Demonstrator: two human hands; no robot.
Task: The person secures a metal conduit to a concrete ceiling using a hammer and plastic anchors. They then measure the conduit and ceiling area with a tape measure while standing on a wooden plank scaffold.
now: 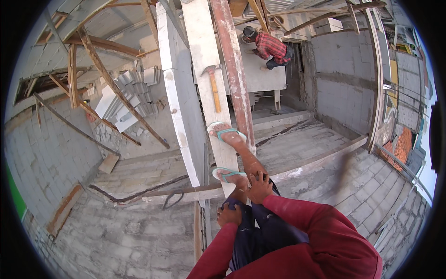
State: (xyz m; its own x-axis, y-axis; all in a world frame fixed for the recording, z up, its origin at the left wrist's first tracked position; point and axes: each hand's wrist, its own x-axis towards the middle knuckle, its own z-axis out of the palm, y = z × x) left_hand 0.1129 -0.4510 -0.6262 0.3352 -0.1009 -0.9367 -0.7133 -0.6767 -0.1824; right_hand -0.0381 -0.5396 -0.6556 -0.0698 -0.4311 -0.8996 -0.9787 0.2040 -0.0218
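My left hand (pixel 228 215) rests over my left knee, in dark trousers, its fingers curled around it. My right hand (pixel 260 188) is wrapped over my right leg below the knee. Both feet, in white sandals (pixel 232 176) with teal straps, stand on a long pale board (pixel 197 32) high above the floor. Beyond my front foot a claw hammer (pixel 214 90) with a wooden handle lies on the same board, out of reach of both hands. A rust-coloured beam (pixel 232 56) runs along the board's right side, and a white block wall top (pixel 174 107) along its left.
A co-worker in a plaid shirt (pixel 272 49) crouches on a lower grey slab (pixel 269 81). Timber props (pixel 107 86) slant over stacked broken blocks (pixel 116 100) at the left. A cross beam (pixel 316 162) spans below me. Block floors (pixel 102 232) lie far beneath on both sides.
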